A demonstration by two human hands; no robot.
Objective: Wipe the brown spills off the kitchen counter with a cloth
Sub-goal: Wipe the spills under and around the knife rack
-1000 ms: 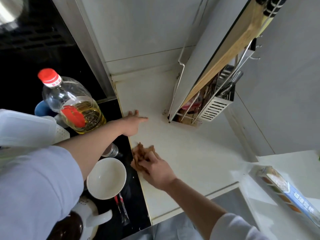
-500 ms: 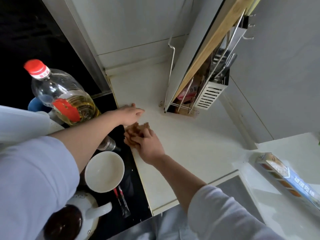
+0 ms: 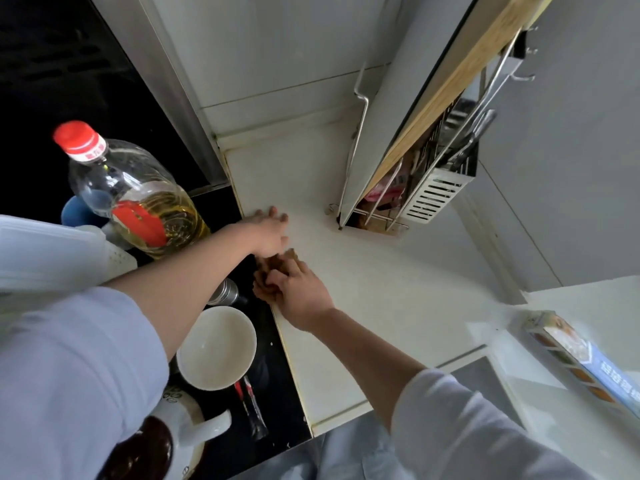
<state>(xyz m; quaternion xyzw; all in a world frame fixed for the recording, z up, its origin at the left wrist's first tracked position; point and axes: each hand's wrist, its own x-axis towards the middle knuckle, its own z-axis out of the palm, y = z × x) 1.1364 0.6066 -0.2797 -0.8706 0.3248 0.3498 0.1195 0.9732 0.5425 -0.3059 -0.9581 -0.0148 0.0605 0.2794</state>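
I am leaning over the pale surface (image 3: 363, 292), my left hand (image 3: 268, 233) lying flat on it, fingers straight. My right hand (image 3: 301, 292) is curling its grip around the brown cloth (image 3: 268, 268), pressing it down at the surface's left edge, beside the black cooktop (image 3: 273, 386).
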